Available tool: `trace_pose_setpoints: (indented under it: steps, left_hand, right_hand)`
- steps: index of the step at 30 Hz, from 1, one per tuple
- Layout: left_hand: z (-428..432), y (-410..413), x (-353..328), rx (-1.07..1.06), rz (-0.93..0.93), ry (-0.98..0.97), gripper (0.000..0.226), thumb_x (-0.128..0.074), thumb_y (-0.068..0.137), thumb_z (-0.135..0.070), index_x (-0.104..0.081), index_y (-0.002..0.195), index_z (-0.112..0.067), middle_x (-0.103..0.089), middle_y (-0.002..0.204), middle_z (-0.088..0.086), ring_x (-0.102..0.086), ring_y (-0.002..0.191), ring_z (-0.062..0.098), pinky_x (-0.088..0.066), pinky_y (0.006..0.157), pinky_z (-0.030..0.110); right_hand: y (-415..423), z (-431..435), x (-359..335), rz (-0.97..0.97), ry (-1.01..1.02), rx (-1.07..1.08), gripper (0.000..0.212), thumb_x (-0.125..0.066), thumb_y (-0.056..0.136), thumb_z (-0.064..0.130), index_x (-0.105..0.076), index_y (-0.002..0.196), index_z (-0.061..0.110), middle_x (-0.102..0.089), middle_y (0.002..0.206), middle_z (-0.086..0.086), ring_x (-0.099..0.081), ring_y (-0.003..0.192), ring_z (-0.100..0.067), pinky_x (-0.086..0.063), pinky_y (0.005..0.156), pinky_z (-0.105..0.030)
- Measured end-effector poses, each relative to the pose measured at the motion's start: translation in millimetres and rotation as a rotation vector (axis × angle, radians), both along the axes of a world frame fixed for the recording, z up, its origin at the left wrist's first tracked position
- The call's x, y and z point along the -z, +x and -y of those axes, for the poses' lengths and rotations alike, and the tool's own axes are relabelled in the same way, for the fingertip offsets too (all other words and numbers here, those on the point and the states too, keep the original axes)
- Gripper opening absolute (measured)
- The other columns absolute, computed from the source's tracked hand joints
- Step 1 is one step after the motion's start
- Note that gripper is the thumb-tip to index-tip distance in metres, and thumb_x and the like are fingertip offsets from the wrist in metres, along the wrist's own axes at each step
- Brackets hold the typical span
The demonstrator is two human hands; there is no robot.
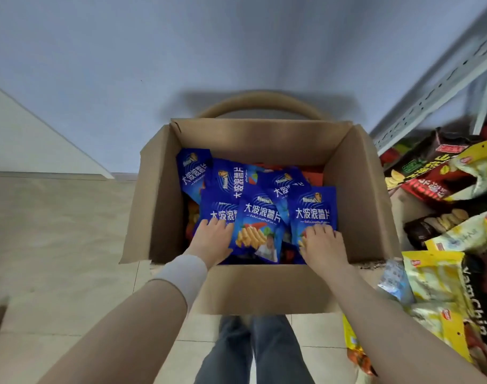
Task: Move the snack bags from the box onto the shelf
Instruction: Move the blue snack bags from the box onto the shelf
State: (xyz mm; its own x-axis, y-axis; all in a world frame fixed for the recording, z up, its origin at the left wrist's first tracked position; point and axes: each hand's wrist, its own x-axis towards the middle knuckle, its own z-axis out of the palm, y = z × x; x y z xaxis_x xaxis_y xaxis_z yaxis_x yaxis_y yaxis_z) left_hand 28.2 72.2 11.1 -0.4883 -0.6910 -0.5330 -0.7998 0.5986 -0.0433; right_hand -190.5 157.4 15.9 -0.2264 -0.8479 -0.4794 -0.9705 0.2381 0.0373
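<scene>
An open cardboard box (356,189) stands in front of me, holding several blue snack bags (260,217) with white lettering; red packaging shows beneath them. My left hand (212,239) reaches into the box and rests on a blue bag (217,209) at the near left, fingers bent over its lower edge. On the near right, my right hand (324,245) lies on another blue bag (313,209) with fingers spread on its lower part. Whether either hand has closed its grip on a bag is unclear. The metal shelf (436,87) stands to the right.
The shelf's lower level holds yellow (436,278), black and red snack bags (430,173) that crowd the box's right side. A round wooden seat edge (261,102) shows behind the box. Tiled floor lies to the left, my legs (253,353) below the box.
</scene>
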Motion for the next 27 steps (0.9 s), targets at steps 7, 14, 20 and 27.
trace_pose_setpoints:
  steps: [7, 14, 20, 27]
  left_hand:
    - [16.4, -29.2, 57.9, -0.549, -0.14, 0.306, 0.056, -0.055, 0.089, -0.043, -0.037, 0.134, -0.016, -0.048, 0.134, 0.008, -0.047, 0.123, 0.027, -0.042, 0.096, 0.041]
    - [36.8, -67.6, 130.6, -1.089, -0.359, 0.368, 0.069, -0.069, 0.081, -0.035, -0.036, 0.135, -0.008, -0.044, 0.136, 0.014, -0.04, 0.128, 0.03, -0.036, 0.105, 0.044]
    - [41.7, -87.9, 146.5, -1.143, -0.24, 0.097, 0.072, -0.075, 0.071, -0.047, -0.043, 0.124, -0.01, -0.041, 0.131, 0.015, -0.036, 0.125, 0.033, -0.036, 0.099, 0.043]
    - [48.8, -91.1, 142.0, -1.268, -0.297, 0.206, 0.073, -0.079, 0.069, -0.041, -0.037, 0.121, -0.014, -0.053, 0.127, 0.012, -0.047, 0.122, 0.034, -0.039, 0.098, 0.047]
  right_hand:
    - [-40.9, 24.2, 58.9, 0.223, 0.207, 0.49, 0.066, -0.056, 0.086, 0.049, -0.035, 0.134, 0.009, -0.043, 0.135, -0.014, -0.043, 0.123, -0.032, -0.039, 0.099, -0.042]
    - [-78.7, 39.2, 129.5, 0.485, 0.219, 1.122, 0.108, -0.078, 0.072, 0.037, -0.005, 0.148, 0.013, -0.022, 0.147, -0.019, -0.028, 0.133, -0.037, -0.031, 0.107, -0.045]
    - [-83.3, 37.5, 165.9, 0.544, 0.171, 1.203, 0.119, -0.083, 0.066, 0.031, 0.002, 0.148, 0.018, -0.022, 0.149, -0.016, -0.026, 0.137, -0.033, -0.028, 0.11, -0.045]
    - [-81.1, 41.7, 152.3, 0.413, 0.151, 1.078, 0.115, -0.088, 0.054, 0.04, -0.02, 0.142, 0.009, -0.035, 0.143, -0.016, -0.031, 0.133, -0.034, -0.033, 0.106, -0.044]
